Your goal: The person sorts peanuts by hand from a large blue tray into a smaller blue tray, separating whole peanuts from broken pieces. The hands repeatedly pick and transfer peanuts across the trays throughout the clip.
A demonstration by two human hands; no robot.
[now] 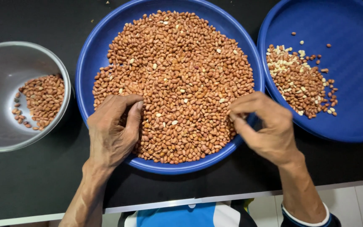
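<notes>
- The peanuts [177, 84] under your hands are small, light, hard kernels in thin reddish skins; I judge them dry and smooth, so they will roll and slide over one another rather than stay put when you press into the heap.
- The skins look papery and could flake, and a kernel may split in halves under a hard squeeze, so a light pinch suits them best.
- Take a single kernel between thumb and fingertip across its short width; raking with curled fingers will move many at once.
- They lie heaped in the middle blue tray [85, 71], which sits on the dark desk [30, 180] right in front of you, filling it almost from rim to rim.
- Your left hand [112, 126] rests on the near left part of the heap, fingers curled in and thumb bent toward them, touching the kernels; whether it holds any inside the curl I cannot tell.
- Your right hand [265, 124] sits at the near right rim of the same tray, fingertips drawn close together in a narrow pinch at the edge of the heap; a kernel may be between them, but it is hidden.
- To your left, a metal bowl [5, 138] holds a small pile of reddish kernels, well apart from your left hand.
- To your right, a second blue tray [358, 84] holds a smaller pile mixed with pale skinless pieces, near your right hand.
</notes>
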